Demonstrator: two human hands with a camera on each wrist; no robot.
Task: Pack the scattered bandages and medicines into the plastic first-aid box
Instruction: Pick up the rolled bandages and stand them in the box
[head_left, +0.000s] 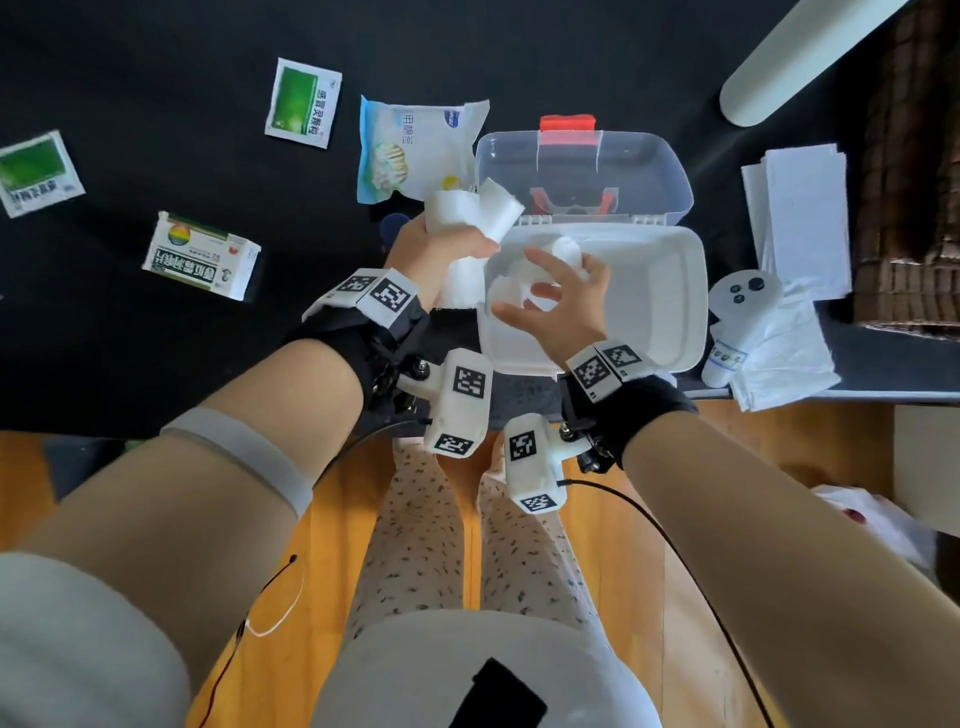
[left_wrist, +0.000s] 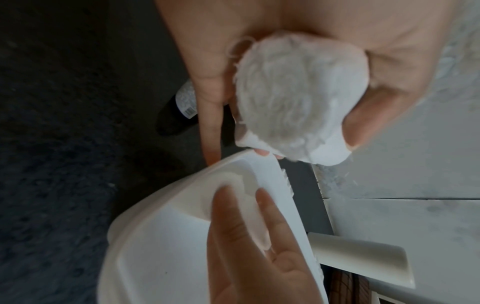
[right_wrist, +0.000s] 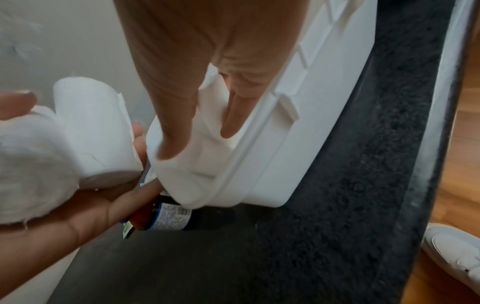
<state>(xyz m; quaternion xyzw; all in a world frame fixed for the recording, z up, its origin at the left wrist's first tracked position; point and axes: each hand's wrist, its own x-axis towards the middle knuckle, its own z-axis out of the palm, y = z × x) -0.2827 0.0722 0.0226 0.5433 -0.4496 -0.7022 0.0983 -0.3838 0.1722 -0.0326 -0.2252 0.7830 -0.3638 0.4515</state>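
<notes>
First-aid box (head_left: 649, 291) open, frame centre, bandage rolls inside. Left hand (head_left: 436, 249) grips two gauze rolls (head_left: 472, 210) beside it; right hand (head_left: 563, 293) spread above, empty. Two green sachets (head_left: 304, 104) upper left. Right wrist alone shows dark bottle (right_wrist: 166, 218).

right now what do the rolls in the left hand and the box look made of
Bandage rolls: soft white gauze or cotton, going by the fuzzy, fraying ends. First-aid box: smooth, matte, opaque white moulded plastic; its lid looks like clear plastic.
</notes>
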